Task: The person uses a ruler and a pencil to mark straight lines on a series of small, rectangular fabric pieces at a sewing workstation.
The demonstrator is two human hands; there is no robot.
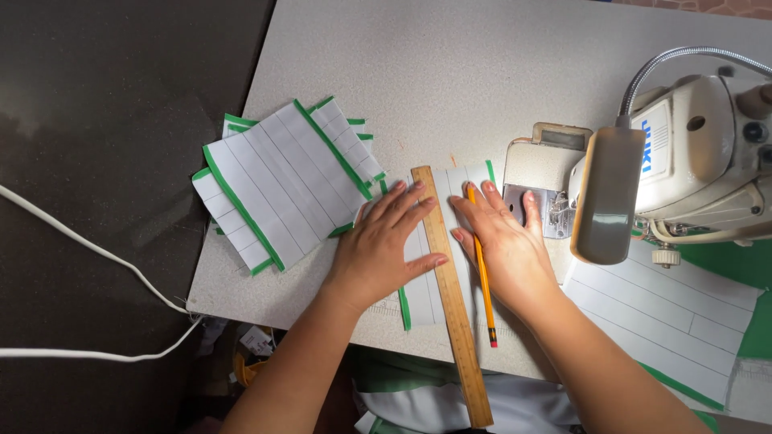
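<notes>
My left hand (378,245) lies flat, fingers spread, on a white fabric piece with green edging (418,299), its fingertips touching a long wooden ruler (452,297) that runs across the piece toward me. My right hand (505,241) rests palm down on the other side of the ruler. Under its fingers and palm lies a yellow pencil (485,293), parallel to the ruler, with its red tip near the table's front edge.
A stack of white, lined fabric pieces with green borders (281,181) sits at the left of the grey table (450,72). A cream sewing machine (683,161) with a lamp stands at the right. More white and green fabric (675,321) lies below it. A white cable (88,257) crosses the dark floor.
</notes>
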